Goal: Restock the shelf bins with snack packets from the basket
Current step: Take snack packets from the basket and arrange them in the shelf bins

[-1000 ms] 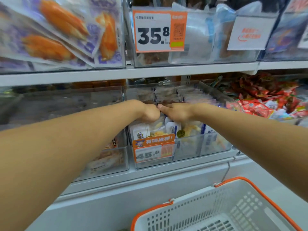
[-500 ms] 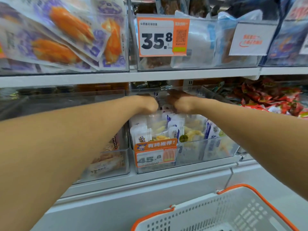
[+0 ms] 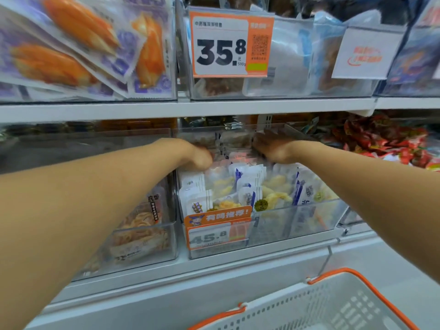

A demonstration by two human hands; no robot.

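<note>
Hands [image 3: 273,148] atop binned packets [image 3: 247,184]

My left hand [image 3: 198,157] and right hand [image 3: 273,148] reach into the clear plastic middle bin [image 3: 297,220], over its upright white snack packets [image 3: 247,184]. The white perforated orange-rimmed basket [image 3: 333,306] sits near, below right.

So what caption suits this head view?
Both hands, left and right, reach into the clear bin of snack packets.
</note>
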